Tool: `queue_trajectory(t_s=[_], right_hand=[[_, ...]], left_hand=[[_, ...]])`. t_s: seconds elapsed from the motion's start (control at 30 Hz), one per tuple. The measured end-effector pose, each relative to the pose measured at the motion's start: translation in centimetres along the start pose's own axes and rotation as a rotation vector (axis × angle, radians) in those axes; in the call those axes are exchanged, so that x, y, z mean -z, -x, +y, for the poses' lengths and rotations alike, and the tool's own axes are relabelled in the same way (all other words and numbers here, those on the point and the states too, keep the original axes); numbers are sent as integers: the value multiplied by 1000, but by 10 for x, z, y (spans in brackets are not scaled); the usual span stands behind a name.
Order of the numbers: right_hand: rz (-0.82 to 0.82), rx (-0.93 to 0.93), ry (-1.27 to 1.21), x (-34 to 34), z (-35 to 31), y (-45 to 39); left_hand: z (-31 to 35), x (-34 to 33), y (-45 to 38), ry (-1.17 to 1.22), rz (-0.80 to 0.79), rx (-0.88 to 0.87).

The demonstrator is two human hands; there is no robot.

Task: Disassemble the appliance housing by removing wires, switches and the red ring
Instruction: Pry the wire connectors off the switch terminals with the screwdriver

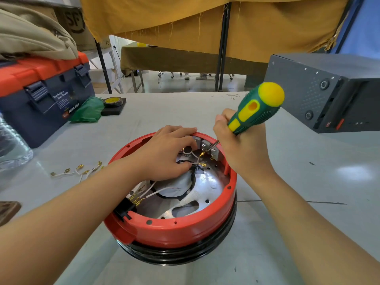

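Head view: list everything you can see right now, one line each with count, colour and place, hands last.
Appliance housing: one, black, table centre, open side up.
Red ring: one, red, still seated round the housing's rim.
Switches: grey block, count unclear, inside the far rim.
Attached wires: several, white with brass terminals, inside the housing.
Loose wires: several, white with brass terminals, on the table left of the housing.
Screwdriver: one, green and yellow, tip at the switches.
Toolbox: one, blue with orange lid, far left.
Tape roll: one, black and yellow, beside the toolbox.
Green bag: one, by the toolbox.
Metal case: one, dark grey, right.
Left hand: fingers curled among the wires.
Right hand: grips the screwdriver.
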State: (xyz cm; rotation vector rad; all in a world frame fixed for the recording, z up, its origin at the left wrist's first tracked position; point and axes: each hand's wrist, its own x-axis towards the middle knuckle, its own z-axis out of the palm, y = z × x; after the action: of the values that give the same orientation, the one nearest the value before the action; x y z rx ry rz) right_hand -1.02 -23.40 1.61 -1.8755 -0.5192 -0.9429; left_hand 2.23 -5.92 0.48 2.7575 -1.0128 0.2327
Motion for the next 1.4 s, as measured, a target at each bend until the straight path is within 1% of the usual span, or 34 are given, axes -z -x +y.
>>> queue_trajectory(t_s=[0.1,0.17,0.23,0.37,0.5,0.6,0.93,1.07,1.1,1.17,1.2,1.23,1.3,1.4], right_hand=[[-59,22,-7,-1,0,2],[-61,19,-25,-1,0,4],[-38,-21,-52,0,0,4],[22,-171,-108,4,2,1],[33,-232,-126,3,2,2],[55,-326,-212,4,5,0],[91,-378,-242,3,9,-1],[121,-462,-304,-1,7,-1],[113,-446,-280,-3,5,0],[81,-317,-134,-6,2,3],[66,-266,-108,-7,2,3],[58,-260,-112,-6,1,3],[68,-306,-162,-1,3,3],[56,-345,-245,7,5,-1]], left_hand=[[0,0,0,-2,-5,-8],[0,0,0,-5,-7,-13],[0,-1,0,7,-2,-8],[-1,-1,0,31,-3,2],[-1,-2,-1,33,-5,2],[-1,-2,-1,32,-6,3],[2,0,-1,29,1,4],[3,0,-1,37,-1,4],[2,0,-1,36,1,3],[1,0,-1,45,0,-4],[1,0,0,49,0,-7],[0,0,0,44,-4,-9],[1,1,-1,19,-8,-12],[1,1,-2,18,17,-10]])
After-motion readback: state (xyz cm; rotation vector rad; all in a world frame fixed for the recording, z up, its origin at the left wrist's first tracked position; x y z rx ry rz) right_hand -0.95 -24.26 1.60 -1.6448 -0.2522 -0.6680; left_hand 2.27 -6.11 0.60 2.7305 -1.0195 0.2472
